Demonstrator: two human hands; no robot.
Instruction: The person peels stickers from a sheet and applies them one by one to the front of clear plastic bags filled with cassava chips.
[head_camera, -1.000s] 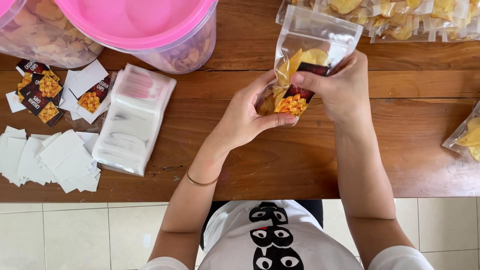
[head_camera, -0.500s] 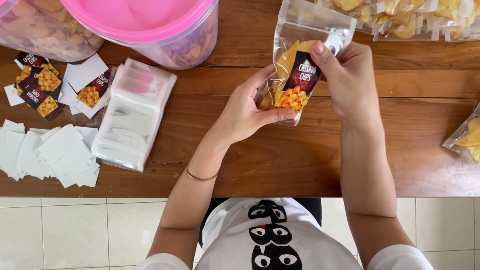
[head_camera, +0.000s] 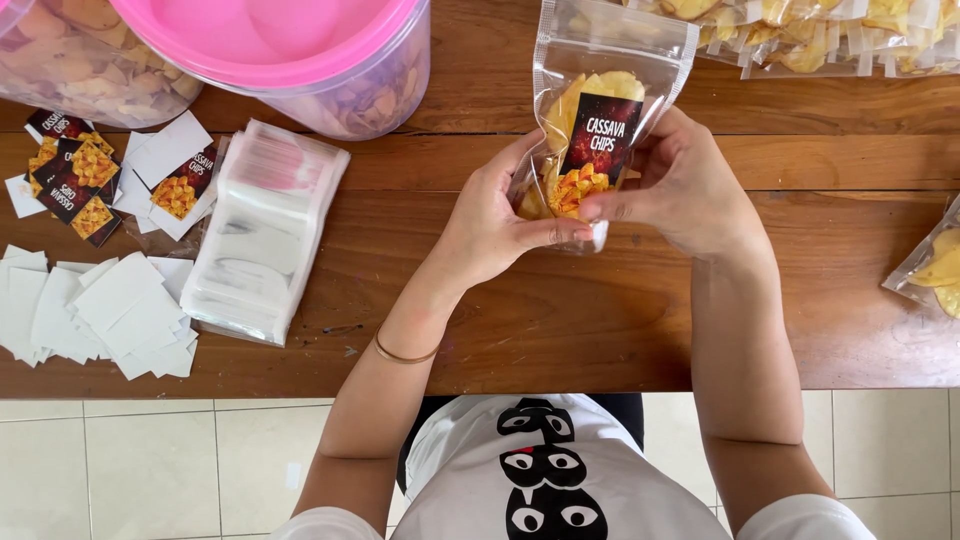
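- Leftmost, well to the left of the clear pouch (head_camera: 600, 110), lie loose white paper slips (head_camera: 100, 305) and a small heap of dark printed labels (head_camera: 80, 175) on the wooden bench (head_camera: 800, 310); above them a clear tub of chips (head_camera: 70, 65) is cut off by the frame's edge.
- Nearer the pouch — but still left of it — a pink-lidded tub (head_camera: 300, 50) stands behind a stack of empty clear bags (head_camera: 265, 235).
- Now the left hand (head_camera: 495, 225) is closed on the pouch's lower left edge, thumb across the bottom front.
- The pouch itself is held upright just above the bench, its mouth open, yellow chips inside.
- Since a second ago the dark label (head_camera: 597, 150) has gone from tilted and half lifted to lying flat and straight on the pouch front — it looks stuck down, so labelling of this pouch seems about finished.
- The right hand (head_camera: 680, 190) grips the pouch's right side, fingertips pinching at the lower corner of the label; a small white scrap there may be backing paper, hard to make out.
- Right of the pouch, filled chip bags (head_camera: 830, 35) run off the top edge, and another bag (head_camera: 930, 265) is cropped at the right.
- Hidden: the pouch's back and bottom seam, behind the fingers.
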